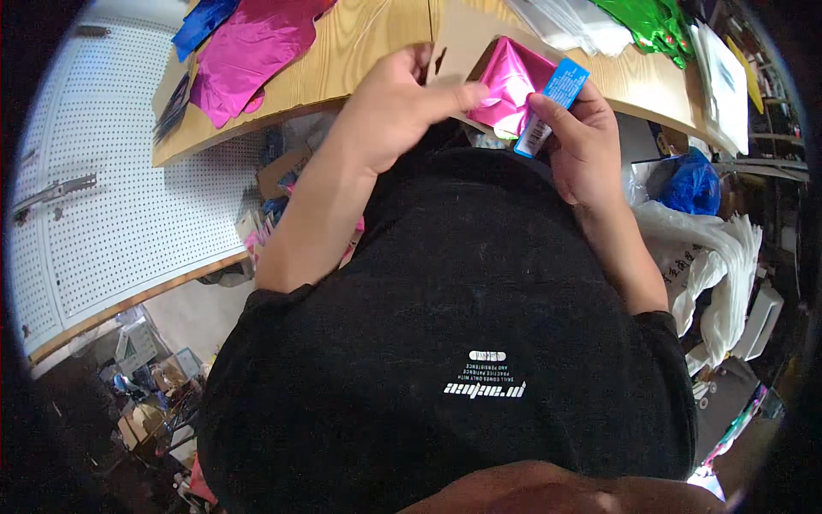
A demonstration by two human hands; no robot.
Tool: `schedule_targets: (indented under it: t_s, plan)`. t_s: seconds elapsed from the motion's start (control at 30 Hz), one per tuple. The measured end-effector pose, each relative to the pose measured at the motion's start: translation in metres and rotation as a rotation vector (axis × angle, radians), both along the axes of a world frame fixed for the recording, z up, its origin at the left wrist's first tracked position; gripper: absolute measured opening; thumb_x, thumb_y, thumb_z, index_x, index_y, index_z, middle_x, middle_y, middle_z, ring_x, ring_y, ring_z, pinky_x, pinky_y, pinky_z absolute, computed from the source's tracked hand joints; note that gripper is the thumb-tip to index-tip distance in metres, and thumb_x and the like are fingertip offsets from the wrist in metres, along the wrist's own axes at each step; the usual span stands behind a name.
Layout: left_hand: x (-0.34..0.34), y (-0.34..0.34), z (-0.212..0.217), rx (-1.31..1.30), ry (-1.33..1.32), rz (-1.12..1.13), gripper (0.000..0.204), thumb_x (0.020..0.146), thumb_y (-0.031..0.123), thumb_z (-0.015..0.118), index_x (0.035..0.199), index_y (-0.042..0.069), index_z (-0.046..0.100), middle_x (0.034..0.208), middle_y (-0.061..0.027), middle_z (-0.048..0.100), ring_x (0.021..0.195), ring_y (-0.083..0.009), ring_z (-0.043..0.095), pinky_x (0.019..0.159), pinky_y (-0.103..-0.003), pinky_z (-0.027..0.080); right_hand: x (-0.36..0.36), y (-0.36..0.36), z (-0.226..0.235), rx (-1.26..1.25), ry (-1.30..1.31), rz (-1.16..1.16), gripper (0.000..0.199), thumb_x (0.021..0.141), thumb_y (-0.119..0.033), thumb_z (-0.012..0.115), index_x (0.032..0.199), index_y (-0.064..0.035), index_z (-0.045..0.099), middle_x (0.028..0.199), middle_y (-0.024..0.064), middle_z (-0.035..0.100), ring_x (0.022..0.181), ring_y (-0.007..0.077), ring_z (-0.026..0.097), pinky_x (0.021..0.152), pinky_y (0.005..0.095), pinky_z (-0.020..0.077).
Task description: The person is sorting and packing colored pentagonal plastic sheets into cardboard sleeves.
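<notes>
Over the front edge of the table, my right hand [586, 133] is closed, pinching a blue card [561, 90] with a barcode between thumb and fingers. Against the card lies a folded shiny pink foil balloon [509, 81]. Behind the foil is a brown cardboard piece [467, 43], perhaps part of a box. My left hand [402, 98] grips the left edge of this cardboard, its thumb stretched across to the pink foil. The thumb is slightly blurred, and some of the left fingertips are hidden behind the cardboard.
On the wooden table [360, 51] lie flat pink foil [257, 56] and blue foil [204, 26] at left, clear bags [574, 26] and green foil [646, 30] at right. A white pegboard [128, 171] stands left. White plastic bags [715, 265] hang at right.
</notes>
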State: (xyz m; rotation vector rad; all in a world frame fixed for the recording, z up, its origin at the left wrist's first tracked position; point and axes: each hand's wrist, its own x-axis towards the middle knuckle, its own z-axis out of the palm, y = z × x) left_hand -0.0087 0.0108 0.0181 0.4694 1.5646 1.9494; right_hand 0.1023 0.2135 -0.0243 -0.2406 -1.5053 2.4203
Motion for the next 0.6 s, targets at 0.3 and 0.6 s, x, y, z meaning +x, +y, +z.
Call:
schedule_targets:
  t_s: [0.3,0.6]
  plan:
    - [0.009,0.002,-0.004,-0.083,0.113,-0.019,0.038,0.089,0.007,0.083,0.123,-0.004,0.068,0.11,-0.0087,0.075,0.098,-0.0159,0.072,0.09,-0.032,0.059,0.004,-0.006,0.012,0.13,-0.03,-0.005,0.024,0.097,0.001,0.072,0.12,-0.0026,0.069,0.104,0.0044,0.076,0.092,0.0107,0.07,0.085,0.0278,0.0568]
    - [0.005,0.004,-0.008,0.014,-0.052,-0.007,0.033,0.096,0.01,0.077,0.125,-0.003,0.068,0.111,-0.0088,0.075,0.098,-0.0159,0.072,0.089,-0.032,0.059,0.003,0.008,0.004,0.067,-0.082,0.094,0.033,0.097,0.004,0.07,0.129,-0.002,0.065,0.114,0.0087,0.076,0.1,0.0165,0.073,0.092,0.0342,0.0599]
